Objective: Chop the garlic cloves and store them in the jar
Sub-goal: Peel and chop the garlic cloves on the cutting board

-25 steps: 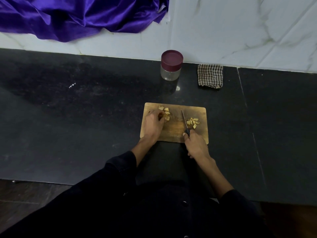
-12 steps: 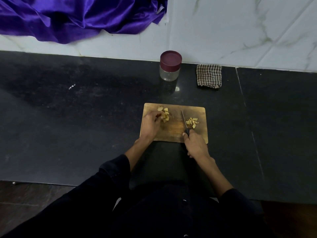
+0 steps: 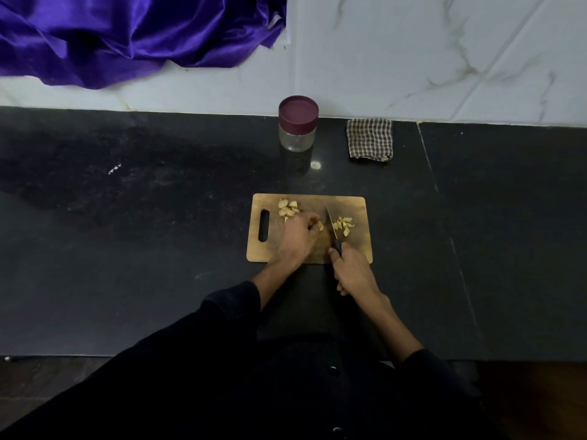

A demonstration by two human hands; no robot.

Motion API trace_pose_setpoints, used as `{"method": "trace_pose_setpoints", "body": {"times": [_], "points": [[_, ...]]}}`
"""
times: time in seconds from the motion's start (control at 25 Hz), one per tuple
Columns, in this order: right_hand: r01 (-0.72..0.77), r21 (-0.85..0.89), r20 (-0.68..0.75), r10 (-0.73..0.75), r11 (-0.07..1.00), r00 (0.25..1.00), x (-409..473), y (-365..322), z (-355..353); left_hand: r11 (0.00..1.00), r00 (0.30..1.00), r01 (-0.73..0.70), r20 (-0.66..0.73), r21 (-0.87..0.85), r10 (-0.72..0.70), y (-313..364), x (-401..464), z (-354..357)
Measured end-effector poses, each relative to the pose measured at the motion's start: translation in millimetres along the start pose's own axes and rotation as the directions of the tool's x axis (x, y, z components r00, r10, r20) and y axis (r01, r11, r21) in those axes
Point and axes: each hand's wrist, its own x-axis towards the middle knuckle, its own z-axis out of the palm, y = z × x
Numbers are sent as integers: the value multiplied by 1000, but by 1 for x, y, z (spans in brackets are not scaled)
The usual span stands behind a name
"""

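A person in dark sleeves is leaning over a black counter (image 3: 127, 249). The right hand (image 3: 352, 269) is gripping the black handle of a knife (image 3: 332, 228), with its fingers wrapped tight around it. The blade is pointing away across the wooden cutting board (image 3: 317, 255). The left hand (image 3: 297, 236) is resting on the board with its fingers curled, pinching a garlic clove (image 3: 319, 225) just beside the blade. Cut garlic pieces (image 3: 343, 224) are lying to the right of the knife, and more whole cloves (image 3: 288, 207) are sitting near the far left part of the board. Farther back, the jar (image 3: 298, 123) is standing by the wall with its dark red lid on. A checked cloth (image 3: 370, 139) is lying to its right, and a purple cloth (image 3: 136, 30) is hanging at the far left.
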Motion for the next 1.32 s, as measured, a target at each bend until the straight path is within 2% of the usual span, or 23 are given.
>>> {"method": "trace_pose_setpoints", "body": {"times": [0.56, 0.84, 1.32], "points": [[-7, 61, 21, 5, 998, 1000, -11, 2, 1, 998, 998, 9, -56, 56, -6, -7, -1, 8], [40, -2, 33, -40, 999, 999, -11, -5, 6, 998, 998, -20, -59, 56, 24, -11, 0, 9], [-15, -157, 0, 15, 987, 1000, -7, -19, 17, 998, 998, -15, -66, 59, 19, -13, 2, 10]]}}
